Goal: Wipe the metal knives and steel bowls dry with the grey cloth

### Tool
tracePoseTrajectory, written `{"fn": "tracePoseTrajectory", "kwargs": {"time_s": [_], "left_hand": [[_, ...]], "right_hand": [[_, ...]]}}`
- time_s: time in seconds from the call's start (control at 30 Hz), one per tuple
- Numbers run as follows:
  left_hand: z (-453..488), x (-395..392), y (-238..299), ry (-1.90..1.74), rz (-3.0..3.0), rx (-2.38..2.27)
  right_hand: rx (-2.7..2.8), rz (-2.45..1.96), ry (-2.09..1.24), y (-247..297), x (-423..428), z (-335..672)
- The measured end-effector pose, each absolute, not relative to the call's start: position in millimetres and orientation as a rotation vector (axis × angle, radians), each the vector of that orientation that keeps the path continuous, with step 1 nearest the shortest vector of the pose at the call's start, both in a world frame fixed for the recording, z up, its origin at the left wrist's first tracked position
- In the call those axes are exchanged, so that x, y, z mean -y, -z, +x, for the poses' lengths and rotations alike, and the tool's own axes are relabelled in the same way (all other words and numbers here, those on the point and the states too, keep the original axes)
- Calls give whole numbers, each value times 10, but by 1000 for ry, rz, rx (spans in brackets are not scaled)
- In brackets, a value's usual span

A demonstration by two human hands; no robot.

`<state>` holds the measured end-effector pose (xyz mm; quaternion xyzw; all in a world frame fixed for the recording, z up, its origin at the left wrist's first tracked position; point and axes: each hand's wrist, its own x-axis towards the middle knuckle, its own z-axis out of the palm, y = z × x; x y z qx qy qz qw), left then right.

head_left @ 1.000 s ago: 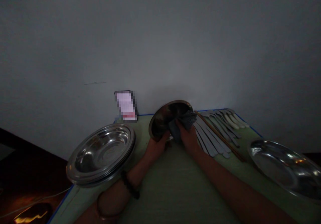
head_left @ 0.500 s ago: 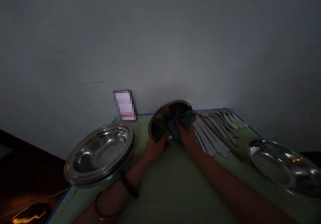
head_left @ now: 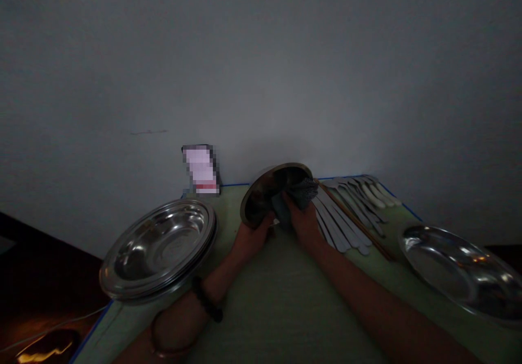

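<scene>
Tilted toward me above the back of the table is a metal bowl (head_left: 259, 198), its inside dark. My left hand (head_left: 256, 236) grips the bowl's lower rim, with its fingers mostly hidden underneath. A dark grey-green cloth (head_left: 305, 192) is bunched in my right hand (head_left: 304, 222), which presses it against the inside of the bowl at the right. Just right of that hand, table knives (head_left: 336, 228) lie side by side on the table.
A stack of shiny metal basins (head_left: 163, 250) stands at the left, and a single metal basin (head_left: 460, 271) at the right. Chopsticks (head_left: 359, 225), forks and spoons (head_left: 373, 195) lie at the back right. A phone (head_left: 202, 168) leans against the wall (head_left: 261, 70). The green table (head_left: 277, 309) has blue edges.
The whole view has shifted very slightly. Both hands keep nearly the same place on the bowl and the cloth.
</scene>
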<state>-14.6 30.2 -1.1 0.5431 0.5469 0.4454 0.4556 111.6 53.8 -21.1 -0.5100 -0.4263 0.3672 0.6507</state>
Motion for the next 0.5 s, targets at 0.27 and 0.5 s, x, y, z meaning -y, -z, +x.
{"fn": "tracePoseTrajectory", "kwargs": {"time_s": [0.27,0.5], "left_hand": [[-154,-278,-14,-1103,1417,-1293],[-164,-302,3,-1131,1426,-1274]], "right_hand": [[961,-1196,-833,172,-500,1127],[1029,-1206,-760,133,-496,1110]]}}
